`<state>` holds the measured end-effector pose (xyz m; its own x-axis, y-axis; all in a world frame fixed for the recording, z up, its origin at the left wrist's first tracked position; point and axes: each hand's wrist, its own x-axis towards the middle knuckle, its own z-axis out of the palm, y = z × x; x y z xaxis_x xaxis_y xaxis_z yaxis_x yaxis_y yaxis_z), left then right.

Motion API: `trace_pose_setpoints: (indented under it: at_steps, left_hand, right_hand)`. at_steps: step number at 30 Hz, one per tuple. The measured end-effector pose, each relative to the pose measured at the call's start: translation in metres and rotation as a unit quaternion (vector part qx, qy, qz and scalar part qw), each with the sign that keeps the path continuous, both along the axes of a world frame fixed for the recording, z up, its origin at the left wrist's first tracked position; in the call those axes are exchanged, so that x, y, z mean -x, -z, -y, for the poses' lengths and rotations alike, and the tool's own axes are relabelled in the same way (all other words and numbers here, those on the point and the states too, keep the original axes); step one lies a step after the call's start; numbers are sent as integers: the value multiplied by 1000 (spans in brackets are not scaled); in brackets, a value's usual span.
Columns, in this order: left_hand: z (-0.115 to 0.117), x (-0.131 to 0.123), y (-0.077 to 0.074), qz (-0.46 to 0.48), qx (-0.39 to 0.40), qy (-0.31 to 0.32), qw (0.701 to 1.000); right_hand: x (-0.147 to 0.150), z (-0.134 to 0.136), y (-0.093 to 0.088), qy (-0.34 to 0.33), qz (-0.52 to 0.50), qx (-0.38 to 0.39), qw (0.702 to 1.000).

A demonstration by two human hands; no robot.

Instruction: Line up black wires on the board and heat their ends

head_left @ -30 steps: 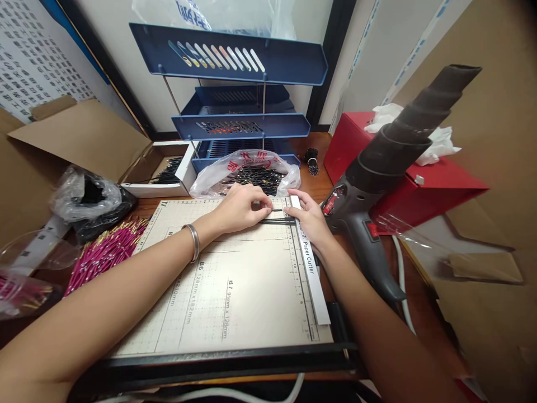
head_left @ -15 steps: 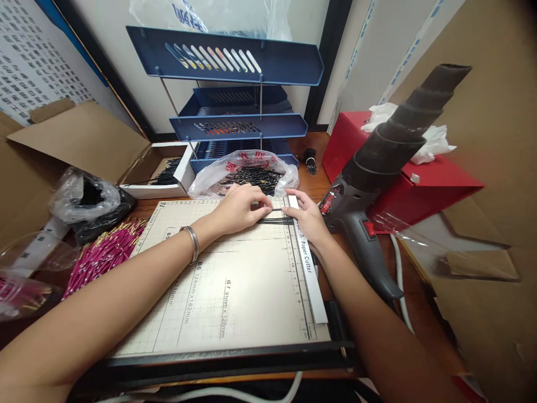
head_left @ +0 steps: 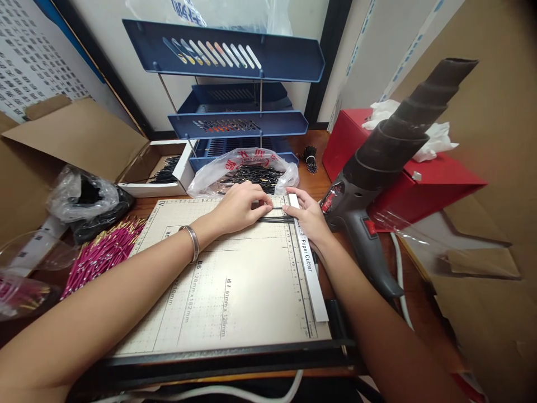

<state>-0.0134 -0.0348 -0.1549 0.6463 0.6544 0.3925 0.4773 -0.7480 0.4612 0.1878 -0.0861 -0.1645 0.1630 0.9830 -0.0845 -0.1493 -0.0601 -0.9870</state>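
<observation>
A paper cutter (head_left: 255,280) with a cream gridded board lies in front of me. Its white edge strip (head_left: 311,280) runs down the right side. Near the board's far end, several thin black cords (head_left: 276,219) lie crosswise, reaching to the strip. My left hand (head_left: 243,206), with a metal bangle at the wrist, is closed in a pinch on one black cord (head_left: 277,208). My right hand (head_left: 309,218) pinches the same cord beside the strip, its palm over the cutter's right edge. The fingers partly hide the cord ends.
Behind the board sits a plastic bag (head_left: 210,176) of black strands, before a blue tiered rack (head_left: 235,59). A grey heat gun (head_left: 373,190) stands right, by a red box (head_left: 453,179). Magenta strands (head_left: 104,254) and an open carton (head_left: 183,173) are at left.
Both hands keep nearly the same place and grip on the cord. The view has shifted very slightly; nothing else has visibly moved.
</observation>
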Motion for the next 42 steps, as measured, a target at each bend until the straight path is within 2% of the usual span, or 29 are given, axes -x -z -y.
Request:
trace_pose_setpoints:
  at_steps: [13, 26, 32, 42]
  left_hand:
    - [0, -1, 2, 1, 17, -24, 1000]
    - [1, 0, 0, -4, 27, -23, 999]
    - [1, -1, -1, -6, 24, -20, 999]
    - [-1, 0, 1, -2, 16, -19, 1000]
  right_hand:
    - [-2, -1, 5, -4, 13, -11, 1000]
    - [-2, 0, 3, 1, 10, -5, 1000]
    - [-5, -1, 5, -17, 25, -26, 999]
    - [-2, -2, 5, 0, 30, -17, 999]
